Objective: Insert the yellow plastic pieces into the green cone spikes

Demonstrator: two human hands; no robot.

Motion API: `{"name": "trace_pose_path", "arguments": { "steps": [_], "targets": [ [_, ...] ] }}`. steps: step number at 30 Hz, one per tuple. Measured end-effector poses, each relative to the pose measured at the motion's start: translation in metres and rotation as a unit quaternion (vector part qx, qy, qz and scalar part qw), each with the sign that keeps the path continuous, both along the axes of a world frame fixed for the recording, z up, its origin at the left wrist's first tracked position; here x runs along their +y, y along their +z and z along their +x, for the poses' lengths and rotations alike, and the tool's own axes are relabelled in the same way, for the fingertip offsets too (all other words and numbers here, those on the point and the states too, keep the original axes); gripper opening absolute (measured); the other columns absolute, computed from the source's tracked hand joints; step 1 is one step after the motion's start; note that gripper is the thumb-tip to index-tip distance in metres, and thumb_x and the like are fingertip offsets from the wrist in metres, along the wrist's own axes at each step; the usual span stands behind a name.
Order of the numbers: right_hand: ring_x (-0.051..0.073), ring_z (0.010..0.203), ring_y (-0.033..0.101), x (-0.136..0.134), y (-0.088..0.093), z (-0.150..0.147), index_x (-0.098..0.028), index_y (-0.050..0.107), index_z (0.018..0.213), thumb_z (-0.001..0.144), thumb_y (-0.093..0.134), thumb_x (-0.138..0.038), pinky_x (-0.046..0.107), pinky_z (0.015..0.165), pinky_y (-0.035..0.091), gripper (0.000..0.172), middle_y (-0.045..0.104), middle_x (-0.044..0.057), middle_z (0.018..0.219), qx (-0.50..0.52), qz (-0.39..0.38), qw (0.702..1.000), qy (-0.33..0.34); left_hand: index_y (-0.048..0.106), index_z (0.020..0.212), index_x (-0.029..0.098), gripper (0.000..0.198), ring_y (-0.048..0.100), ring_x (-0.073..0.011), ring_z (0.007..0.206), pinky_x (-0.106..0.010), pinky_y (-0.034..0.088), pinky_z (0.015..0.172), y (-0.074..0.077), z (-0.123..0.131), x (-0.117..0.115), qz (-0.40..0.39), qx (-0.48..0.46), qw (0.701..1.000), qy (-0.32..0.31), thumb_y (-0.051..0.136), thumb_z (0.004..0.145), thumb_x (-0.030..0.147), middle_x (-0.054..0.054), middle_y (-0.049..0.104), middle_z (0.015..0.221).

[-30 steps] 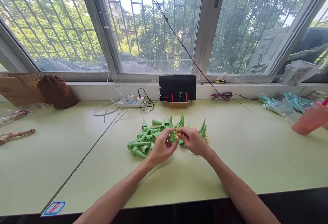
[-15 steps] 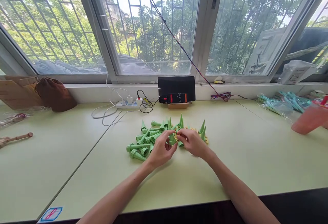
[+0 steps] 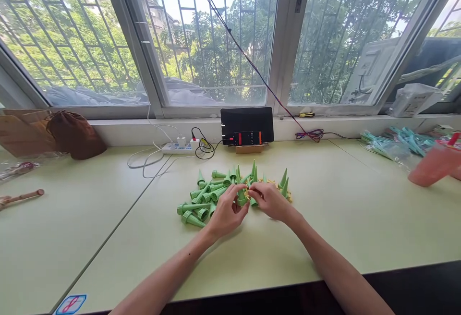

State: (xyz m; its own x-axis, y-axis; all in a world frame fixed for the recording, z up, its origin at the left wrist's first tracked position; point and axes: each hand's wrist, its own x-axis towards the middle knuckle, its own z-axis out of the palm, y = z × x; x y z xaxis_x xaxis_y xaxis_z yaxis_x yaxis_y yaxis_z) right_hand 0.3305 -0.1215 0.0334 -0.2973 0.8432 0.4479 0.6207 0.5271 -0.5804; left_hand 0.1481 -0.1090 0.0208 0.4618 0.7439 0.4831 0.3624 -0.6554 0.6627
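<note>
A heap of green plastic cone spikes (image 3: 205, 195) lies in the middle of the pale green table (image 3: 324, 219), with a few small yellow pieces (image 3: 288, 196) at its right side. My left hand (image 3: 226, 213) pinches one green cone (image 3: 240, 197) at the near edge of the heap. My right hand (image 3: 271, 200) meets it from the right, fingertips closed on a small yellow piece (image 3: 247, 193) at the cone's wide end. Both hands touch at the fingertips.
A phone (image 3: 248, 138) on a wooden stand leans against a black tablet (image 3: 247, 122) by the window sill. A power strip (image 3: 179, 147) with cables lies left of it. A brown pouch (image 3: 75, 134) and wooden stick (image 3: 21, 197) sit far left; a pink cup (image 3: 434, 165) and teal packets (image 3: 396, 143) far right.
My hands stay together on the same cone, only shifting slightly. The view has drifted a little; nothing in the heap has visibly moved.
</note>
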Motion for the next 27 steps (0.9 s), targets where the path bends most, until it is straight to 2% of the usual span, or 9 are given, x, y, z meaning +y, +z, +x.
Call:
{"name": "trace_pose_path", "arguments": {
  "steps": [9, 11, 16, 21, 27],
  "targets": [
    [0.012, 0.051, 0.041, 0.0001, 0.0004, -0.0011, -0.019, 0.047, 0.063, 0.102, 0.032, -0.04, 0.025, 0.052, 0.028, 0.046, 0.049, -0.001, 0.057, -0.039, -0.029, 0.998, -0.036, 0.052, 0.117, 0.023, 0.033, 0.045, -0.0066, 0.055, -0.019, 0.044, 0.05, 0.001, -0.0004, -0.0008, 0.016, 0.008, 1.0, -0.015, 0.055, 0.085, 0.018, -0.001, 0.049, 0.091],
    [0.012, 0.053, 0.043, -0.0008, 0.0023, -0.0016, -0.019, 0.05, 0.068, 0.102, 0.034, -0.041, 0.025, 0.053, 0.03, 0.043, 0.052, -0.001, 0.059, -0.026, -0.031, 0.998, -0.042, 0.052, 0.117, 0.023, 0.033, 0.046, -0.0066, 0.056, -0.019, 0.044, 0.05, 0.0013, -0.0003, -0.0002, 0.01, 0.003, 1.0, -0.01, 0.056, 0.085, 0.019, -0.001, 0.05, 0.092],
    [0.013, 0.061, 0.053, -0.0031, 0.0069, -0.0023, -0.02, 0.056, 0.097, 0.096, 0.05, -0.034, 0.024, 0.058, 0.038, 0.016, 0.061, -0.001, 0.072, 0.041, -0.039, 0.998, -0.004, 0.052, 0.118, 0.022, 0.031, 0.047, -0.0059, 0.055, -0.019, 0.045, 0.048, 0.0024, 0.0001, 0.001, -0.006, -0.016, 1.0, 0.001, 0.055, 0.087, 0.023, -0.002, 0.052, 0.096],
    [0.014, 0.065, 0.054, -0.0018, 0.0052, -0.0024, -0.019, 0.057, 0.091, 0.094, 0.051, -0.027, 0.024, 0.059, 0.04, 0.01, 0.061, 0.002, 0.077, 0.058, -0.013, 0.998, 0.013, 0.052, 0.118, 0.022, 0.03, 0.049, -0.0061, 0.055, -0.019, 0.046, 0.048, 0.0026, 0.0002, 0.0008, -0.003, -0.023, 1.0, 0.0, 0.054, 0.088, 0.025, -0.002, 0.053, 0.096],
    [0.014, 0.061, 0.052, 0.0016, 0.0014, -0.0008, -0.019, 0.057, 0.085, 0.096, 0.048, -0.031, 0.024, 0.059, 0.038, 0.018, 0.061, 0.001, 0.071, 0.058, -0.013, 0.998, 0.021, 0.052, 0.118, 0.023, 0.031, 0.049, -0.0063, 0.056, -0.018, 0.047, 0.047, 0.0021, -0.0001, 0.0008, 0.005, -0.022, 1.0, -0.003, 0.055, 0.087, 0.025, -0.002, 0.051, 0.095]
  ]
}}
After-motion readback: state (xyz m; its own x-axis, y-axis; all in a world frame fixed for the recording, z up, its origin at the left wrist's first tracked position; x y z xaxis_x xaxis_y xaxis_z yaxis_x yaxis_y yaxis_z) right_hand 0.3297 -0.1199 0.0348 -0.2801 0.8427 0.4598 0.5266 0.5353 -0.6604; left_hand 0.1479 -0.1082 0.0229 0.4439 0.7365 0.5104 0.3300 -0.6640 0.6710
